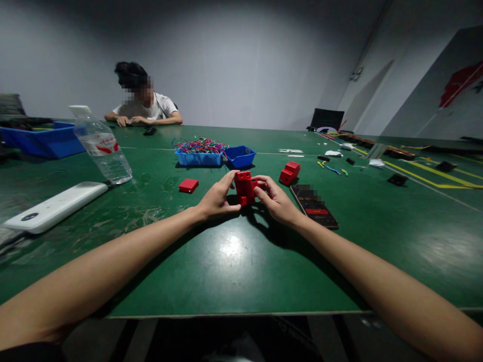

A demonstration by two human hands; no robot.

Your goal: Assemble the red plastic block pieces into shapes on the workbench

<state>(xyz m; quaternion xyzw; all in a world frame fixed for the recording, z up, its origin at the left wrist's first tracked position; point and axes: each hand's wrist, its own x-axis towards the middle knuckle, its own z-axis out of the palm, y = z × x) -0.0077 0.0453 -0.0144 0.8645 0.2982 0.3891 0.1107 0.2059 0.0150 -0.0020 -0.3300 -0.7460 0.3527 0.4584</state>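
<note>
Head view: the left hand (218,200) and right hand (275,201) both pinch a red block (244,187) held just above the green desk (234,271), midway between near and far edges; judging by a second red block (290,172) and a flat red piece (188,185) lying loose, assembly seems unfinished. Bare desk lies toward the near edge, while a phone (314,206) sits just beside the right hand.

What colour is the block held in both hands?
Red; the block shows best in the head view.

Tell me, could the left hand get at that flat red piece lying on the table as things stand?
Probably yes. The flat red piece lies on bare green table, just beyond the left hand, nothing between them. But that hand, with the right hand, grips a red block.
</note>
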